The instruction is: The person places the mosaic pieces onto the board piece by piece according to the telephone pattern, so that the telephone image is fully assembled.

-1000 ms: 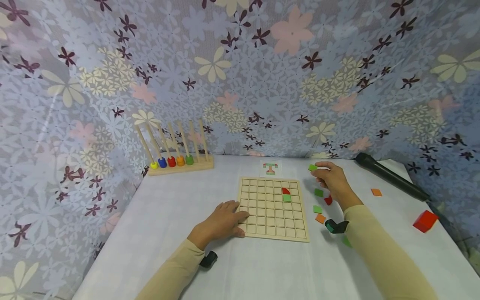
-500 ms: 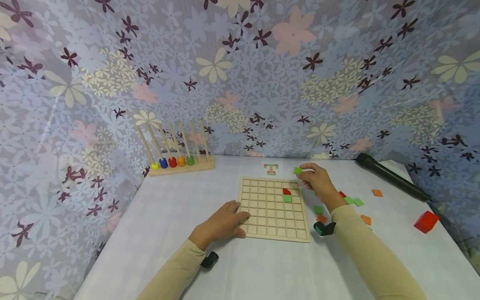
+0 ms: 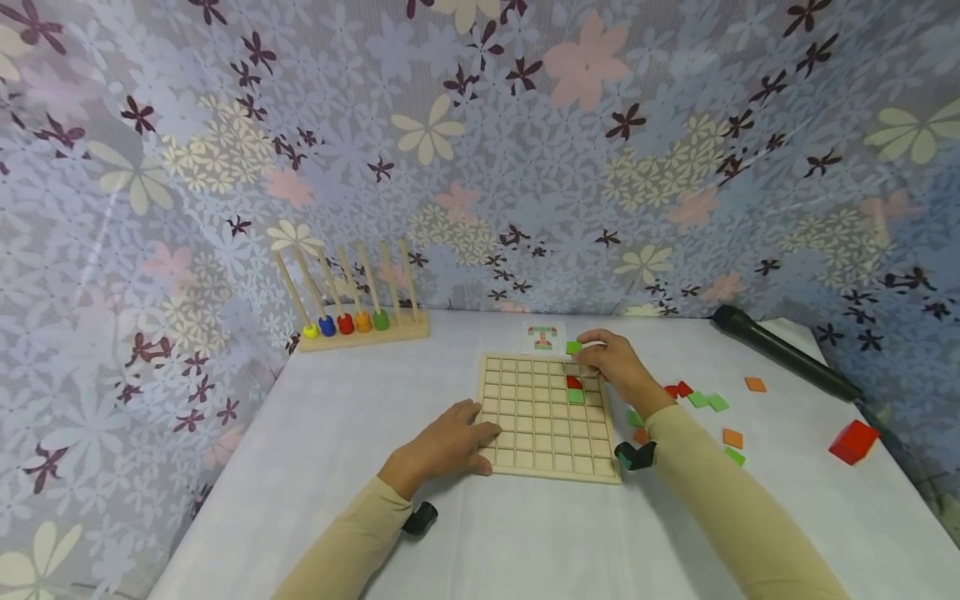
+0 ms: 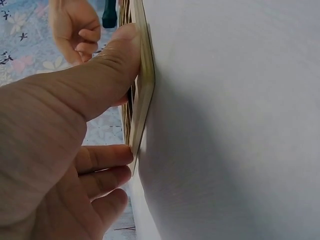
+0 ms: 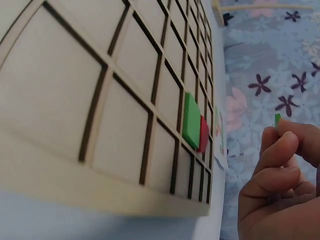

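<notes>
The right hand [image 3: 613, 364], pinching a green tile [image 3: 573, 347], is now farther left, near the grid board [image 3: 542, 427]. The relaxed left hand [image 3: 442, 443] still touches the board's edge.

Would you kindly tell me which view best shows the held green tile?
The head view, because the green tile shows its flat face there. The right wrist view shows only a sliver, pinched by the right hand; the left wrist view shows none of it.

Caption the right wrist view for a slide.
Right hand pinches a green tile near a gridded board bearing a green square and a red piece.
</notes>
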The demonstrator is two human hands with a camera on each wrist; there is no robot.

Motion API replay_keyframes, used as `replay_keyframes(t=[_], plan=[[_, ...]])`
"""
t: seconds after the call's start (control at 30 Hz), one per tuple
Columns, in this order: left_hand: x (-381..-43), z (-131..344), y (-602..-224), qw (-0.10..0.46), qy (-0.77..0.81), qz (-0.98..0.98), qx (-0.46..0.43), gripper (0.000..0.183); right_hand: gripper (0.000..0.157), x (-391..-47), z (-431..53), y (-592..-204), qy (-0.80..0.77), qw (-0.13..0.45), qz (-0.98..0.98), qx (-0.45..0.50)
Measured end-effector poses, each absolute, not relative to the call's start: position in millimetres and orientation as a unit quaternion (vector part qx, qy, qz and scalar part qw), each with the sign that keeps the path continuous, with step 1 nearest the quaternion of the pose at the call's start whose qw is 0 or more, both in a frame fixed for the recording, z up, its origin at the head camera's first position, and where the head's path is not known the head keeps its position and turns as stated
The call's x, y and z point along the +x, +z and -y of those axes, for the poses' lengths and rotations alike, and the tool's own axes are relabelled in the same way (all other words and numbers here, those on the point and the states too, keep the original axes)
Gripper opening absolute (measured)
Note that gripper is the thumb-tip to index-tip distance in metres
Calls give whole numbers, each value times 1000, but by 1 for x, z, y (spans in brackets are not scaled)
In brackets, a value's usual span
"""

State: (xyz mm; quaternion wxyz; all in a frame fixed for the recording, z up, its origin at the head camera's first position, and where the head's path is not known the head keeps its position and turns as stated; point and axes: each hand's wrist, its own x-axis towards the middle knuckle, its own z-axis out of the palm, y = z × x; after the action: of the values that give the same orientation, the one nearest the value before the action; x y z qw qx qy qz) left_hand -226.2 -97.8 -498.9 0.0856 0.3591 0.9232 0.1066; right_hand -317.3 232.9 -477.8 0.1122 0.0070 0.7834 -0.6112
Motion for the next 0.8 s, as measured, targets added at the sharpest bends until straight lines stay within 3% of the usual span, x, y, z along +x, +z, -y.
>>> replay_keyframes(t=[0.4, 0.8], plan=[[-227, 97, -503, 71, 92, -923, 367, 64, 44, -318, -217, -492, -526, 160, -835, -23], [-225, 97, -500, 71, 93, -924, 365, 64, 33, -320, -206, -496, -376, 143, -912, -75]])
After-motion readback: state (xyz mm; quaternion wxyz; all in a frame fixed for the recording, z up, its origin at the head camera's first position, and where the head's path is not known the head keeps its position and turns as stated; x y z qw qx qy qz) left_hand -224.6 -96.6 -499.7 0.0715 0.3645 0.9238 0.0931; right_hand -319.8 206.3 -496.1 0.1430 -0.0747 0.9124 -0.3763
